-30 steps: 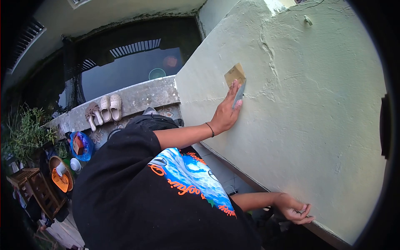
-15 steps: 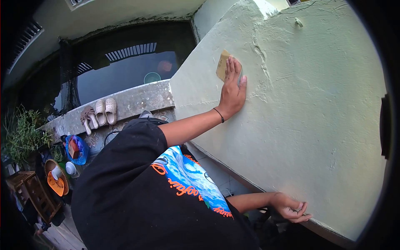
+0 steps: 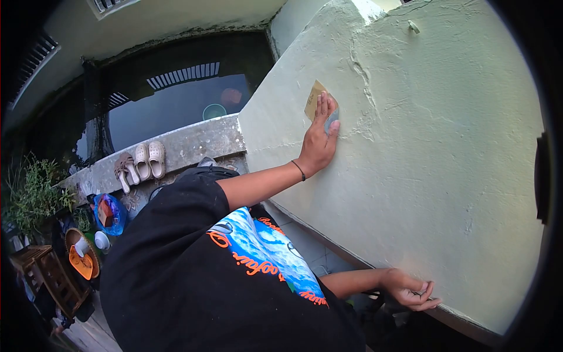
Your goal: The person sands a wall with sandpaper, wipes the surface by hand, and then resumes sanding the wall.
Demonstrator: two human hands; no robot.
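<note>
My left hand (image 3: 318, 141) presses a folded piece of sandpaper (image 3: 313, 101) flat against the pale green wall (image 3: 440, 176). Tan backing with printed marks shows beyond the fingertips, and a grey side peeks out by the thumb; the palm covers the rest. A dark band circles that wrist. Down at the wall's lower edge, my right hand (image 3: 409, 291) rests with loosely curled fingers, some gaps between them, and I see nothing in it. Near the left hand, a rough raised crack (image 3: 365, 73) runs down the wall surface.
A concrete ledge (image 3: 193, 141) borders dark water (image 3: 170, 126) holding a green round container (image 3: 214, 111). Pale clogs (image 3: 156, 159) and brown sandals (image 3: 124, 167) stand by it. Lower left are a blue bag (image 3: 119, 218), a basket (image 3: 73, 236), a wooden rack (image 3: 56, 278) and a plant (image 3: 35, 193).
My left hand and the sandpaper have slid down and slightly left in the picture along the wall, with more of the grey side showing. My right hand stays almost where it was.
</note>
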